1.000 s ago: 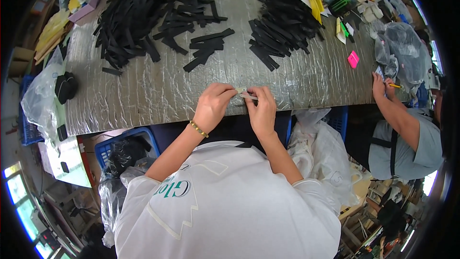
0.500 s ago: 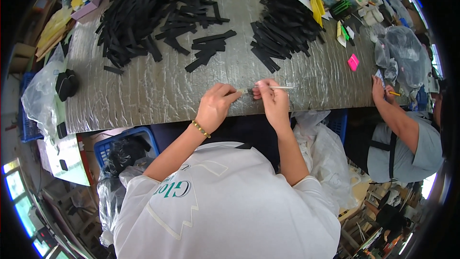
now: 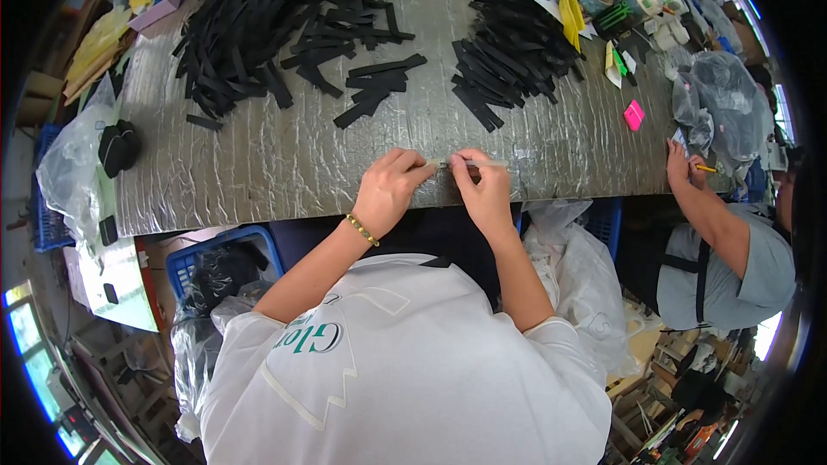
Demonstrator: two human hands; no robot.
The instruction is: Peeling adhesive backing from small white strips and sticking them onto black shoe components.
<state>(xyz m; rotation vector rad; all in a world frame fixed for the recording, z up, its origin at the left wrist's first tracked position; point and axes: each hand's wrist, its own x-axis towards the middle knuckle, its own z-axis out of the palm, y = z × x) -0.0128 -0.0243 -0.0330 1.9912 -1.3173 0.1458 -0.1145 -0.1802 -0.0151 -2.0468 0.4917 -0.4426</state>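
Observation:
My left hand (image 3: pixel 389 188), a beaded bracelet on its wrist, is closed in a pinch over the near part of the table. At its fingertips shows a small pale piece (image 3: pixel 438 164), too small to name. From the other side my right hand (image 3: pixel 484 192) meets it, its fingers closed on a slim pale rod (image 3: pixel 494 163) that points off to the right. The fingertips of both hands nearly touch around the small piece. Beyond them lie a few cut black strips (image 3: pixel 376 86).
A large heap of black strips (image 3: pixel 250 30) covers the far left, and a second pile (image 3: pixel 512 52) lies right of centre. The table (image 3: pixel 293 172) has a wrinkled plastic cover. A pink pad (image 3: pixel 634 115) lies at right; beside it a co-worker's hand (image 3: pixel 680 165) is at work.
My right hand has shifted slightly left and turned, bringing its fingertips to the small piece; the rod has moved left with it. My left hand stays almost still.

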